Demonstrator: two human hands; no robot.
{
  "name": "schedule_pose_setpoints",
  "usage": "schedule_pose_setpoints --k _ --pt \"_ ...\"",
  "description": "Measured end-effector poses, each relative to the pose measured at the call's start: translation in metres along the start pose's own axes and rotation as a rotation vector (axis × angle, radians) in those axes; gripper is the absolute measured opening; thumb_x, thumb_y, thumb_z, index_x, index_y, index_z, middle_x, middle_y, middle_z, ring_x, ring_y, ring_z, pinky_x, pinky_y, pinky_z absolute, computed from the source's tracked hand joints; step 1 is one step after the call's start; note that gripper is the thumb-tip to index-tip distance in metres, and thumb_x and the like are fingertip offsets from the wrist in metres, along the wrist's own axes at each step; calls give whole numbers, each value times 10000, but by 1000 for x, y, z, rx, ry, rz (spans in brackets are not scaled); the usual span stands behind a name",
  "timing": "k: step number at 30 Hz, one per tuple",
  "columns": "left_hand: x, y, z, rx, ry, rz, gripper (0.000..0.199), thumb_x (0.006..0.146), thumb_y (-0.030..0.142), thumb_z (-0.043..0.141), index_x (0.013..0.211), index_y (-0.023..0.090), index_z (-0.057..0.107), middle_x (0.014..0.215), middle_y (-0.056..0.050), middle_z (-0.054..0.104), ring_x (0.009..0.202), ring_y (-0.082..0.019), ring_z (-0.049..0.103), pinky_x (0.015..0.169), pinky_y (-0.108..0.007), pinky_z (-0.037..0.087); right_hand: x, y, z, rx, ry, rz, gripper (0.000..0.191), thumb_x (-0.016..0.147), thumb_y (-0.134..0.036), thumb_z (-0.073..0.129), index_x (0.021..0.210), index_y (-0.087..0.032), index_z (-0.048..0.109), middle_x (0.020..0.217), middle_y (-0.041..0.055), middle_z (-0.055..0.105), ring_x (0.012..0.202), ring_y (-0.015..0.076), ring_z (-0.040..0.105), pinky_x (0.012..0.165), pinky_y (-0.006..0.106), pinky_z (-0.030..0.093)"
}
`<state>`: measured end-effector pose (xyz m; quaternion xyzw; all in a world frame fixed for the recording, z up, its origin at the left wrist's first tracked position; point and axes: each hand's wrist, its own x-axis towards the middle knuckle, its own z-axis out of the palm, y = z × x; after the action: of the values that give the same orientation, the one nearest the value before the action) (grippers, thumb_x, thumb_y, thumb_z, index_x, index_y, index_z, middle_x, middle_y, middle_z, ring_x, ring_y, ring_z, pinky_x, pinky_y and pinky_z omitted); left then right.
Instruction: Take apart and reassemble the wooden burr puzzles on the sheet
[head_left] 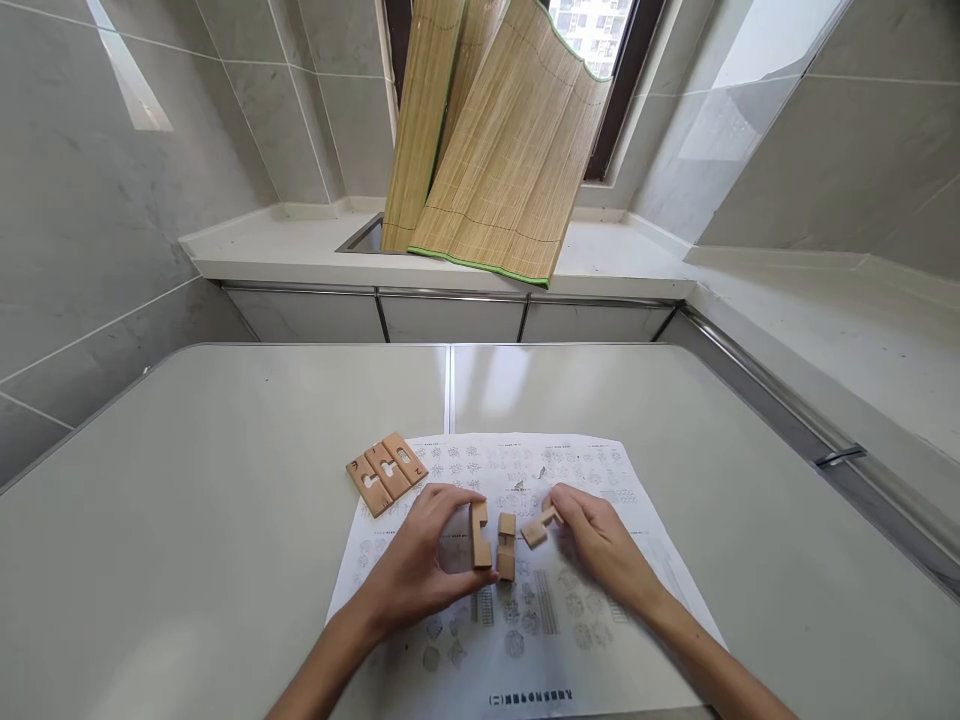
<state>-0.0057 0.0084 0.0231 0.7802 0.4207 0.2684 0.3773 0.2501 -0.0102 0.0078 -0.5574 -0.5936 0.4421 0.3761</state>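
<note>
Between the thumb and fingers of my left hand [427,555] is a notched wooden puzzle piece [480,536], held upright by its two ends. Just right of it stands a second wooden puzzle piece [507,548], close to my left thumb tip. My right hand [600,540] pinches a smaller notched wooden piece [537,530] by one end, its wide end pointing left. All three pieces are over a printed instruction sheet [525,680] covered with small diagrams.
Flat wooden puzzle plates [386,474] with cut-out slots lie at the sheet's upper left corner. Everything rests on a pale table [187,500] with a centre seam. Behind it, a bamboo mat [517,150] leans on a white ledge [300,260] by the window.
</note>
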Motion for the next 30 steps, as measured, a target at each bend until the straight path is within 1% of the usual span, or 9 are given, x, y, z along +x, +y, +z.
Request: schedule_pose_setpoints --k 3,6,8,10,13,16,19,24,30 --pt "0 -5 2 53 -43 53 616 731 311 916 1284 269 649 1311 -101 660 1262 -350 570 1086 -512 489 0 5 3 -141 -49 -76 569 1089 -593 337 646 -240 383 641 -13 447 618 184 416 617 302 327" --pt "0 -7 6 100 -66 82 635 742 319 912 1310 271 632 1367 -106 632 1294 -353 539 1106 -525 465 -1 8 7 -303 -109 -127 565 1104 -533 347 622 -239 336 597 -15 455 565 173 407 590 302 296" --pt "-1 -8 9 111 -78 87 643 748 326 911 1321 273 623 1377 -109 625 1294 -352 536 1096 -519 471 -2 9 10 -404 -91 -152 545 1104 -505 369 629 -238 368 597 -11 490 554 172 425 582 302 282" --pt "-1 -8 12 110 -79 93 682 743 330 917 1350 280 611 1381 -110 625 1291 -354 538 1093 -522 472 -2 8 13 -456 -59 -158 494 1106 -491 384 693 -236 480 638 1 570 579 183 492 590 301 302" --pt "-1 -8 16 106 -69 94 769 744 359 926 1424 294 571 1401 -115 624 1299 -361 540 1100 -535 464 -3 8 17 -471 -29 -154 402 1112 -489 391 898 -236 620 743 21 683 655 210 603 626 307 365" --pt "-1 -8 20 113 -65 90 815 737 371 940 1449 298 549 1378 -114 650 1273 -367 559 1068 -533 483 -3 8 19 -473 14 -156 373 1112 -497 388 1012 -235 634 801 34 715 690 225 645 644 317 407" --pt "-2 -5 24 133 -54 78 838 719 339 961 1442 290 540 1315 -104 677 1224 -358 583 1024 -511 514 -3 9 20 -444 39 -146 359 1115 -483 371 1043 -239 623 818 37 728 695 230 666 645 322 434" --pt "-2 1 26 199 -78 86 826 741 281 954 1432 286 503 1314 -72 694 1181 -323 593 991 -481 532 -4 8 21 -350 -17 -138 336 1121 -464 350 1084 -252 608 739 -4 693 634 214 655 607 307 452" --pt "-1 -4 27 249 -105 79 814 723 305 956 1412 259 524 1305 -81 716 1103 -324 626 955 -493 529 -5 9 23 -290 -54 -157 304 1119 -442 368 1087 -260 610 763 -8 715 683 215 690 637 305 488"
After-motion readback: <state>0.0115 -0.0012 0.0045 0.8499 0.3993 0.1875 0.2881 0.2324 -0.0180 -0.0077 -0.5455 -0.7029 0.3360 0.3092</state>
